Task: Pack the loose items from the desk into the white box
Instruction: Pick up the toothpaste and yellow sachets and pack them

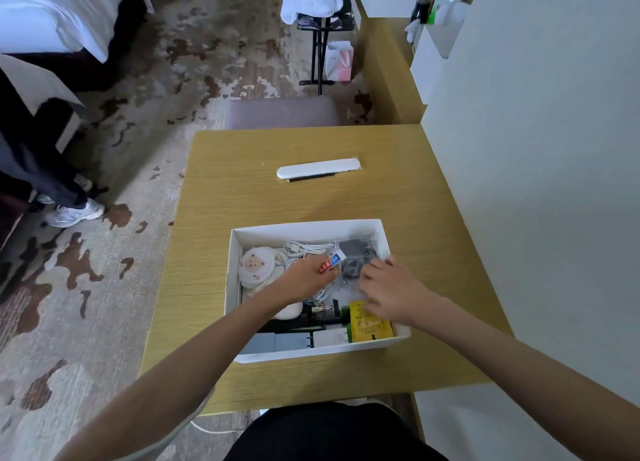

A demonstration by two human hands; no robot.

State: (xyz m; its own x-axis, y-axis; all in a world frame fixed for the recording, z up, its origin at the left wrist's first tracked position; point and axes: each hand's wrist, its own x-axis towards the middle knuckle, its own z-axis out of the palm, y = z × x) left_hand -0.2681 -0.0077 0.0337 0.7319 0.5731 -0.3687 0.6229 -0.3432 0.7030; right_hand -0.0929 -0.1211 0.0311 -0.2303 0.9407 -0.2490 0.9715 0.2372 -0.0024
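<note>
Your left hand [304, 278] has its grip pinched on the toothpaste tube [330, 263] over the white box [239, 249] at lower centre, right hand [384, 289] loosely pressing the contents — box is crammed, so it could slide off the pile — white case [318, 168] is unpacked mid-counter.

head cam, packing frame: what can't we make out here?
- Right hand: fingers curled down into the box; whether it grips anything is hidden by the hand itself.
- Tube in left hand: print too small to read.
- Dark strip under the white case: mostly covered by the case.
- Box floor: hidden by both forearms.
</note>
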